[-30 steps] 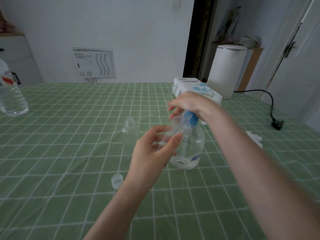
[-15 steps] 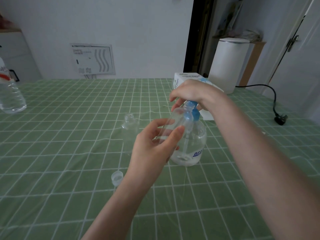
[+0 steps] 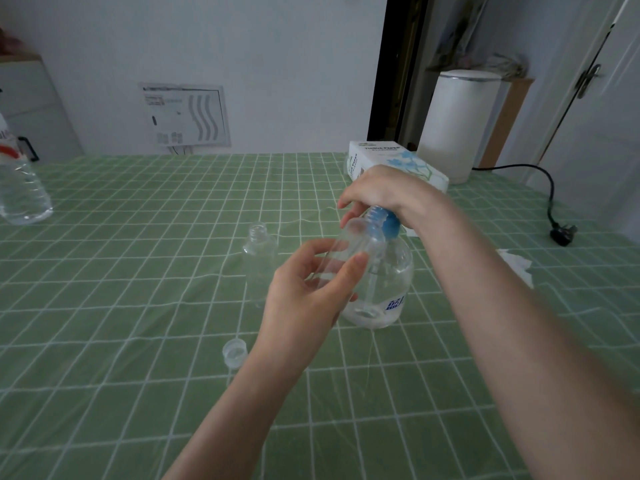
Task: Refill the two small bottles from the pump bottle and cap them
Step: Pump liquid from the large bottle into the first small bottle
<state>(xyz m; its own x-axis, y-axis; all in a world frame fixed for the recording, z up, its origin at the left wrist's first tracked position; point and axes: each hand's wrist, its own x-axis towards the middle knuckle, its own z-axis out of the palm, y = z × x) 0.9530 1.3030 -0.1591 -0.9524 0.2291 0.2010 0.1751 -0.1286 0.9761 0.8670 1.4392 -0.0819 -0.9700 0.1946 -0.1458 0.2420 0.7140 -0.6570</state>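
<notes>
Table (image 3: pixel 138 271) centre, small bottle (image 3: pixel 346 247) beside pump bottle (image 3: pixel 394 271)

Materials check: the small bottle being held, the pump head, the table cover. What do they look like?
Small bottle in the left hand: clear glossy plastic by the look, see-through, with a moulded threaded neck.
Pump head: opaque blue plastic, smooth.
Table cover: probably glossy vinyl or film with a green check print; it wrinkles and catches light.
</notes>
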